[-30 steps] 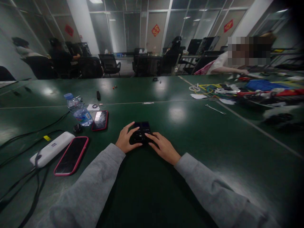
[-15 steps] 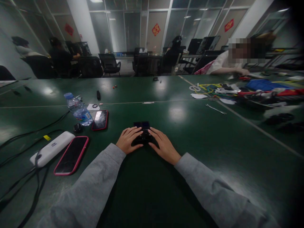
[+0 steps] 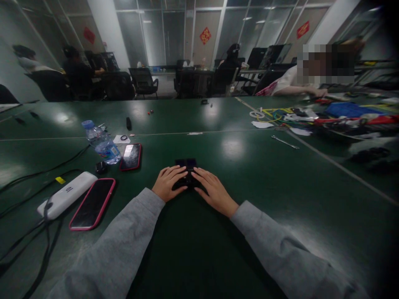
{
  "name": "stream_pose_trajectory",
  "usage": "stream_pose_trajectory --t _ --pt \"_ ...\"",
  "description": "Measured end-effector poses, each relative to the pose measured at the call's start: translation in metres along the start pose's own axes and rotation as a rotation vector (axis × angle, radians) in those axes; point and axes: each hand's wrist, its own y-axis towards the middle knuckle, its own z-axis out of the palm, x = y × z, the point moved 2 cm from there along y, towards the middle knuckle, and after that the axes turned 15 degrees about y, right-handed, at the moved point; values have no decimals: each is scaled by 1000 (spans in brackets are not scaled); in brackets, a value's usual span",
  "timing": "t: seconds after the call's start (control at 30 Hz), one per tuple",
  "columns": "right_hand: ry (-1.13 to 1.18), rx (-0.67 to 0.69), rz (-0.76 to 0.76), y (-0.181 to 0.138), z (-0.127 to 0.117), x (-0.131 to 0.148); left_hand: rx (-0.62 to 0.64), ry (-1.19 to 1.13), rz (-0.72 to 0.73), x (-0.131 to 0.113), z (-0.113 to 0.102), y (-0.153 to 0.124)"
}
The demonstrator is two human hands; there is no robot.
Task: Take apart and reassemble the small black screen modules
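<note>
A small black device (image 3: 186,162) with two dark panels along its far edge lies on the green table (image 3: 174,257) in front of me. Its exact kind is hard to make out, as my fingers cover much of it. From the left, my left hand (image 3: 170,182) rests its outstretched fingers over the device, thumb stretched along the near side. My right hand (image 3: 215,190) mirrors it from the right, fingers laid flat over the top and thumb apart. Neither hand lifts the device.
To the left lie a pink-cased phone (image 3: 93,204), a white power bank (image 3: 68,195), black cables (image 3: 46,232), a red-edged phone (image 3: 131,157) and a tilted water bottle (image 3: 102,143). At right are a wrench (image 3: 285,142) and a heap of cables and tools (image 3: 339,114), beside another person (image 3: 286,81).
The fingers of my right hand have slid slightly left over the device. My left hand looks the same. The view has shifted a little.
</note>
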Motion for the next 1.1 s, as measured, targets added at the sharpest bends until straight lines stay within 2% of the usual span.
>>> stream_pose_trajectory --t 0.47,0.8,1.1 --pt "-59 -6 28 0 1 1 10 48 8 0 0 -1" --pt "-97 -69 106 3 0 0 -14 136 -35 6 5 -1" --pt "-115 -178 202 2 -8 -29 29 186 -182 15 11 0"
